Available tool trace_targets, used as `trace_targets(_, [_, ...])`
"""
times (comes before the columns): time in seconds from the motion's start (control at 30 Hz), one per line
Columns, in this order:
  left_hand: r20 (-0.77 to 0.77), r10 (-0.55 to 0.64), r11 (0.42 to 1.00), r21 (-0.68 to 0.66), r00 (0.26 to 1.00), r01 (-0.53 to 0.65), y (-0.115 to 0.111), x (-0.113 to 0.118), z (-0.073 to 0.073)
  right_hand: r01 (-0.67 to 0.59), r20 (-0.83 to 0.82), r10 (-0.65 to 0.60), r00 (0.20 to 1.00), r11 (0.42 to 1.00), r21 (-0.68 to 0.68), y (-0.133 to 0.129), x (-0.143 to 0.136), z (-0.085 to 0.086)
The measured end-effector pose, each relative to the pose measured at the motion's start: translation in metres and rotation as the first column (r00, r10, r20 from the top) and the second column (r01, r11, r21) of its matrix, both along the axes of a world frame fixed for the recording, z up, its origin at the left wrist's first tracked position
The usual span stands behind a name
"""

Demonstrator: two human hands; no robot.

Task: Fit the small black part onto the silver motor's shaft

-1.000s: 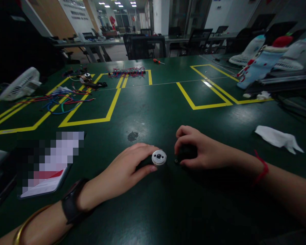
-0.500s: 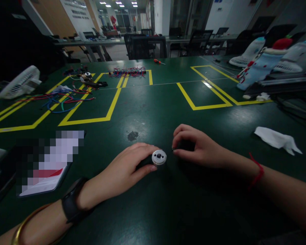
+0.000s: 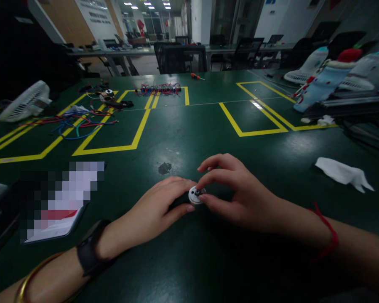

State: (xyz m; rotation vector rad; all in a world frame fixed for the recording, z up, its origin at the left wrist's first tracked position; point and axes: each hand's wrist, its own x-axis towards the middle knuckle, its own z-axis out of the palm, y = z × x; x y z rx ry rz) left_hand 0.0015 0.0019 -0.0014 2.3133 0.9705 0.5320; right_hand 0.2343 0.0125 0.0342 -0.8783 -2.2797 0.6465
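A small round metal part (image 3: 193, 196) with dark holes in its pale top stands on the green table (image 3: 189, 261). Thumb and fingers of my left hand (image 3: 159, 202) are closed around its left side. Over its top reaches my right hand (image 3: 236, 191), thumb and index finger pinched on a tiny dark piece at the middle of the part. The fingertips cover most of that piece, so its shape is unclear. The other fingers of my right hand are curled above.
To the left lies a phone-like flat object (image 3: 63, 206), partly pixelated. Loose wires (image 3: 78, 124) and a white fan (image 3: 27, 103) are further back. A white tissue (image 3: 342, 172) lies right. Behind are a screwdriver (image 3: 195, 76) and a blue bottle-like figure (image 3: 318, 86).
My right hand has moved left, from beside the round metal part to its top, with the tiny dark piece in its fingertips. My left hand has stayed where it was.
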Motion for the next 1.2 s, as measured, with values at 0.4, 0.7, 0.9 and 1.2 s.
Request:
trace_targets(0.4, [-0.009,-0.01,1.0,-0.017,1.0,0.009,0.001,0.002,0.004,0.181,-0.296,-0.361,0.884,0.849,-0.496,0.037,0.037,-0.015])
trace_targets(0.7, [-0.01,0.001,1.0,-0.022,1.0,-0.001,0.001,0.001,0.004,0.231,-0.362,-0.53,0.767,0.754,-0.615,0.046,0.038,-0.033])
trace_targets(0.9, [-0.014,0.003,1.0,-0.019,1.0,-0.003,0.001,0.001,0.003,0.233,-0.367,-0.528,0.766,0.76,-0.607,0.046,0.037,-0.032])
trace_targets(1.2, [-0.015,-0.004,1.0,-0.031,1.0,0.004,0.0,0.001,0.004,0.212,-0.37,-0.501,0.782,0.772,-0.599,0.045,0.037,-0.034])
